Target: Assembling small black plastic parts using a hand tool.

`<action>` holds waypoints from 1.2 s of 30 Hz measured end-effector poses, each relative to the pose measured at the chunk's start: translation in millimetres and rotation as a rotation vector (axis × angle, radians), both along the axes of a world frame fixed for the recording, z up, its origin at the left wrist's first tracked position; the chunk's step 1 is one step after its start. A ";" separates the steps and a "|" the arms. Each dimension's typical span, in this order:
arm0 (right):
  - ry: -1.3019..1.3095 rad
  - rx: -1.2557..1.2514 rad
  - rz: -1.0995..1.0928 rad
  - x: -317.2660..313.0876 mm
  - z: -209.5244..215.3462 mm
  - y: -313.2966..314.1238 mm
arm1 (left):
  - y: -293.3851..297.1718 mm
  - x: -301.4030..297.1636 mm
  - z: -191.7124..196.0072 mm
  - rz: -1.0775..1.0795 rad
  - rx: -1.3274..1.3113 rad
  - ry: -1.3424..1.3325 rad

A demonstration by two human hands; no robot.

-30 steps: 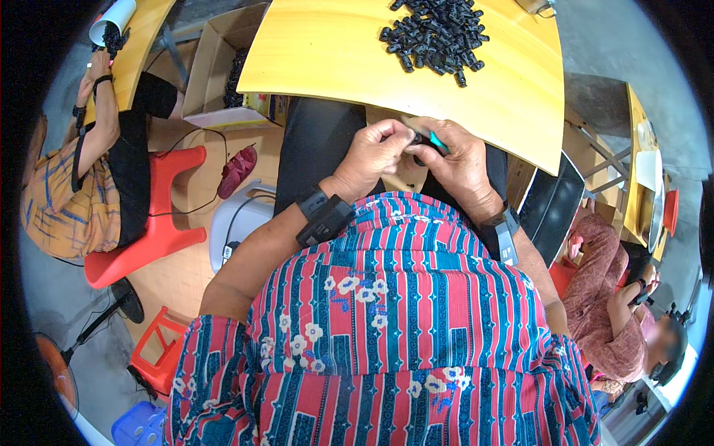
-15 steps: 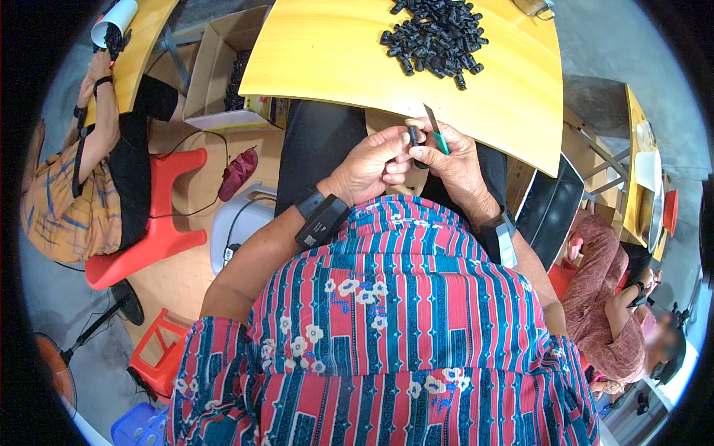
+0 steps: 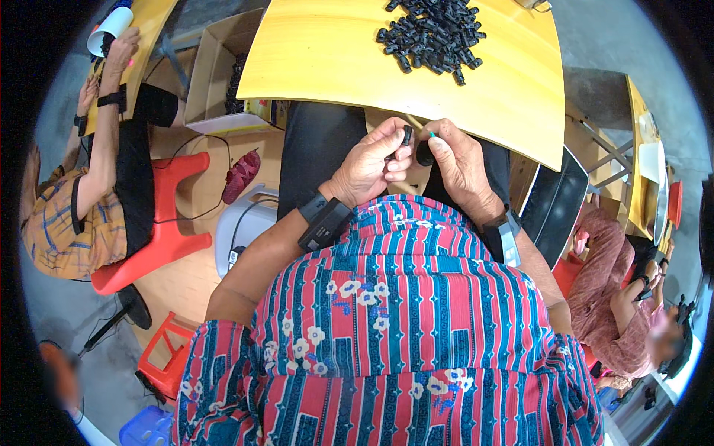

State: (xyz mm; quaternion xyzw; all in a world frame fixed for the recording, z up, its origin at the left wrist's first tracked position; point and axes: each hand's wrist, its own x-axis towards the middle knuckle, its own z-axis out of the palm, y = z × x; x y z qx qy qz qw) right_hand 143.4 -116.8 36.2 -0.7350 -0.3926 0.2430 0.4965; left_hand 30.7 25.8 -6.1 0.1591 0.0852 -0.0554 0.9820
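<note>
In front of my lap, just off the table's near edge, my left hand (image 3: 381, 160) is closed, pinching a small black cylindrical plastic part (image 3: 407, 136) between thumb and fingers. My right hand (image 3: 460, 163) is beside it, a little apart, closed on a green-handled knife (image 3: 432, 134). Only a sliver of the green handle shows at the thumb tip; I cannot make out the blade. A dark rounded thing (image 3: 425, 154) shows below the right fingers, its kind unclear. A pile of similar black parts (image 3: 435, 37) lies on the yellow table (image 3: 320, 67).
An open cardboard box (image 3: 204, 82) with black pieces stands left of the table. A person on a red stool (image 3: 175, 193) works at the left, near a white tube-shaped container (image 3: 111, 30). Another person (image 3: 610, 290) sits at the right. A grey-white stool (image 3: 242, 223) is by my left arm.
My hands have moved slightly apart. The knife has turned in my right hand, so its upright blade and most of its handle no longer show. The person at the left has raised an arm.
</note>
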 end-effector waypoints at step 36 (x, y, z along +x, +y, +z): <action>-0.503 -0.290 0.088 -10.7 0.0 13.4 | -4.0 -0.5 -7.1 0.045 0.060 0.064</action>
